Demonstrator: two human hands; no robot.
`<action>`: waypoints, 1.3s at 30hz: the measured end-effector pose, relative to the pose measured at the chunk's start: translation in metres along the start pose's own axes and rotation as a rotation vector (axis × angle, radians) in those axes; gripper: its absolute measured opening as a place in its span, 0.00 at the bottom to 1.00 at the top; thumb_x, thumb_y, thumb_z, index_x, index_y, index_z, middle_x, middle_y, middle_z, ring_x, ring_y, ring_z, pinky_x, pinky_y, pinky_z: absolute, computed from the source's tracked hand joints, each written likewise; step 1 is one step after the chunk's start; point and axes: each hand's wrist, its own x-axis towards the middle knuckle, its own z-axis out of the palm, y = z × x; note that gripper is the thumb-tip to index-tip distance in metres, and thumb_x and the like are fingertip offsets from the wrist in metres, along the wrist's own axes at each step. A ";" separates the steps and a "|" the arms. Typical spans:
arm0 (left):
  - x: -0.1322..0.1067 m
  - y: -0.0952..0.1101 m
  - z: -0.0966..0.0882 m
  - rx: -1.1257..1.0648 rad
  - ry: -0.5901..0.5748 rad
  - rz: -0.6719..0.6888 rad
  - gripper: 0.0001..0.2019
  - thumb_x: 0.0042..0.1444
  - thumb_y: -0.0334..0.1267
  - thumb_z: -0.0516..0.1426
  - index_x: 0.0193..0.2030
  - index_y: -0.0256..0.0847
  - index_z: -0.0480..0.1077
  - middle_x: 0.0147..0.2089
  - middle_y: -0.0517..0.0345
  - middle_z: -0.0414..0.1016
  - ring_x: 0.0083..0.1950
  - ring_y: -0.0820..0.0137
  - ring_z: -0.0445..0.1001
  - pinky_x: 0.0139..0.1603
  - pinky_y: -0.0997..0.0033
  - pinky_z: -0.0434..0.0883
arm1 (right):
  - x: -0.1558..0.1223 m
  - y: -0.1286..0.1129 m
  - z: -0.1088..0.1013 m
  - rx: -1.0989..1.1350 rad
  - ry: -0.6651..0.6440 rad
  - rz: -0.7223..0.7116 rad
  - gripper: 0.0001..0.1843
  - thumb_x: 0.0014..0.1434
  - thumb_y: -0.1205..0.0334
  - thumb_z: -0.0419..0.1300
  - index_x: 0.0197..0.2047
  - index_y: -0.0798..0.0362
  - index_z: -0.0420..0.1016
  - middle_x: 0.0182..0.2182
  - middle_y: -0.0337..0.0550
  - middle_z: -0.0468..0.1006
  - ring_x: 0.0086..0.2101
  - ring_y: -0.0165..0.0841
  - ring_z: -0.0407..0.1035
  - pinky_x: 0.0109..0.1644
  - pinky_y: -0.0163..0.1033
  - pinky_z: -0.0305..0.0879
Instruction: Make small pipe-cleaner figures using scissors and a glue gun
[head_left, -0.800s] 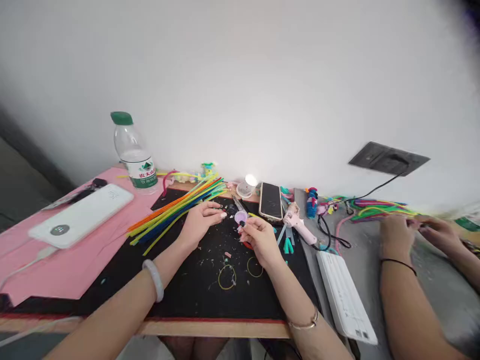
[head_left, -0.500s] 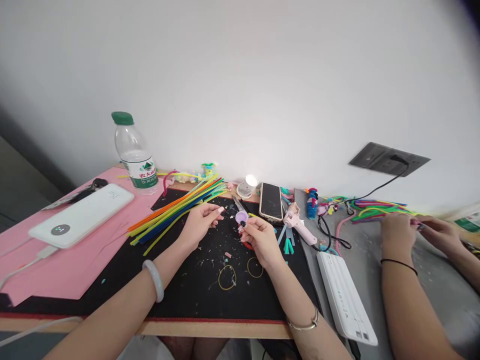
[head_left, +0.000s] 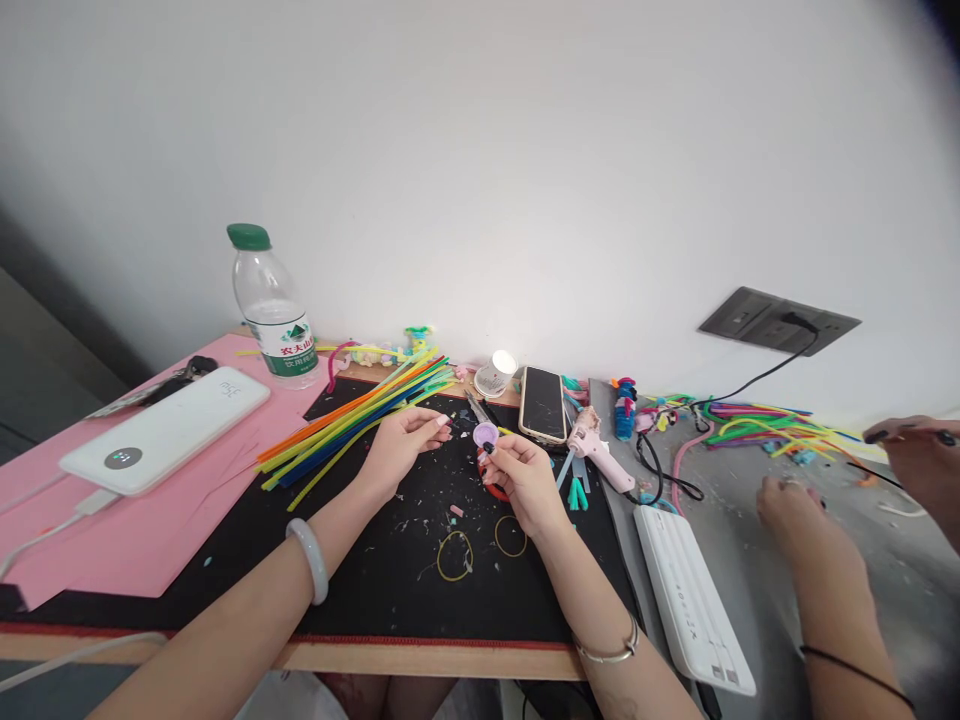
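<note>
My right hand (head_left: 521, 480) is closed in a pinch on a small round purple piece (head_left: 485, 434), like a shallow cup or disc, over the black mat (head_left: 337, 600). Just left of it, my left hand (head_left: 405, 448) has thumb and fingertips pressed together; anything between them is too small to make out. The two hands are apart. Behind the purple piece lie scissors (head_left: 475, 404) with red handles, partly covered by my right hand. Two rubber bands, one of them a yellowish loop (head_left: 454, 556), lie on the mat between my forearms among small scraps.
Colourful pipe cleaners (head_left: 352, 420) lie left of my hands. Behind are a paper cup (head_left: 496, 373) and a phone (head_left: 543, 404); a pink glue gun (head_left: 596, 448) is to the right. A bottle (head_left: 274, 320) and power bank (head_left: 165, 430) stand left. A co-worker's hand (head_left: 795, 510) is at right.
My hands stay almost in place, the purple piece showing slightly more face-on. The co-worker's hands have moved apart, one nearer the front and one to the right.
</note>
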 end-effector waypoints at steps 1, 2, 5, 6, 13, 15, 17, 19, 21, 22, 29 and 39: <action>0.000 0.001 0.000 0.003 0.002 -0.009 0.17 0.40 0.45 0.68 0.33 0.36 0.73 0.31 0.54 0.78 0.34 0.69 0.77 0.38 0.71 0.71 | 0.000 0.000 0.000 0.001 0.002 0.000 0.11 0.43 0.61 0.71 0.25 0.55 0.73 0.21 0.39 0.78 0.18 0.23 0.67 0.23 0.28 0.67; 0.000 0.002 0.000 0.003 0.007 -0.016 0.17 0.39 0.44 0.68 0.33 0.36 0.73 0.32 0.53 0.79 0.36 0.68 0.78 0.39 0.70 0.72 | 0.000 0.000 0.000 0.003 0.004 -0.002 0.11 0.43 0.61 0.71 0.25 0.55 0.73 0.21 0.39 0.78 0.18 0.23 0.67 0.23 0.28 0.67; -0.001 0.003 0.001 0.006 0.046 -0.028 0.16 0.41 0.45 0.67 0.31 0.36 0.71 0.31 0.52 0.79 0.34 0.68 0.78 0.38 0.70 0.73 | 0.000 0.000 -0.001 0.008 0.006 -0.007 0.11 0.43 0.61 0.71 0.25 0.55 0.74 0.21 0.40 0.78 0.18 0.24 0.67 0.23 0.28 0.68; -0.001 0.003 0.001 0.010 0.060 -0.026 0.16 0.43 0.47 0.66 0.29 0.36 0.70 0.29 0.52 0.79 0.31 0.69 0.78 0.36 0.70 0.73 | 0.000 0.000 -0.001 0.009 0.007 -0.007 0.11 0.43 0.61 0.71 0.25 0.55 0.74 0.21 0.39 0.78 0.18 0.24 0.67 0.23 0.28 0.68; 0.000 0.000 0.000 0.056 0.051 0.031 0.24 0.49 0.60 0.57 0.20 0.39 0.60 0.17 0.64 0.66 0.19 0.76 0.67 0.22 0.77 0.63 | 0.000 0.000 0.000 0.009 0.019 0.003 0.11 0.42 0.61 0.71 0.25 0.55 0.74 0.20 0.39 0.77 0.18 0.24 0.67 0.23 0.29 0.68; -0.001 0.001 -0.001 0.076 0.048 0.039 0.25 0.50 0.60 0.56 0.19 0.39 0.60 0.17 0.63 0.65 0.19 0.77 0.65 0.22 0.77 0.62 | 0.000 0.000 0.000 0.014 0.019 0.007 0.11 0.42 0.61 0.71 0.24 0.55 0.74 0.20 0.39 0.77 0.18 0.24 0.67 0.23 0.28 0.68; -0.002 0.003 0.000 0.062 0.038 0.040 0.23 0.49 0.58 0.57 0.20 0.39 0.61 0.20 0.63 0.66 0.20 0.77 0.65 0.24 0.77 0.63 | 0.000 0.000 0.000 0.017 0.019 0.009 0.11 0.41 0.61 0.71 0.25 0.55 0.74 0.20 0.40 0.77 0.18 0.24 0.68 0.23 0.28 0.69; -0.003 0.006 0.000 0.026 0.032 0.028 0.20 0.47 0.55 0.61 0.24 0.39 0.63 0.24 0.63 0.69 0.21 0.77 0.67 0.26 0.76 0.66 | 0.001 0.000 -0.001 0.018 0.018 0.008 0.11 0.41 0.61 0.71 0.25 0.55 0.74 0.20 0.40 0.78 0.18 0.24 0.68 0.24 0.28 0.69; -0.005 0.008 0.002 -0.003 0.031 0.002 0.19 0.44 0.52 0.63 0.26 0.39 0.63 0.29 0.61 0.72 0.24 0.76 0.69 0.29 0.75 0.68 | 0.001 0.001 -0.001 0.016 0.016 0.006 0.11 0.41 0.62 0.71 0.24 0.55 0.74 0.21 0.40 0.78 0.18 0.24 0.68 0.24 0.29 0.69; -0.005 0.009 0.002 -0.015 0.029 -0.008 0.19 0.43 0.51 0.63 0.26 0.39 0.63 0.31 0.59 0.73 0.26 0.76 0.71 0.30 0.75 0.68 | 0.001 0.001 -0.001 0.015 0.015 0.002 0.10 0.42 0.62 0.71 0.24 0.55 0.74 0.21 0.40 0.78 0.18 0.24 0.68 0.24 0.29 0.69; -0.002 0.005 0.001 -0.123 -0.003 -0.015 0.17 0.45 0.47 0.63 0.24 0.38 0.62 0.32 0.57 0.75 0.26 0.77 0.69 0.30 0.75 0.67 | 0.000 0.000 -0.001 -0.005 0.013 -0.009 0.09 0.44 0.62 0.70 0.25 0.55 0.74 0.21 0.40 0.78 0.18 0.25 0.67 0.23 0.29 0.67; -0.005 0.007 0.001 -0.215 -0.015 0.049 0.21 0.50 0.42 0.61 0.21 0.42 0.51 0.18 0.71 0.50 0.20 0.79 0.55 0.23 0.78 0.59 | -0.002 -0.001 -0.003 -0.064 -0.005 -0.040 0.09 0.45 0.59 0.69 0.25 0.50 0.73 0.23 0.41 0.79 0.18 0.28 0.68 0.22 0.35 0.67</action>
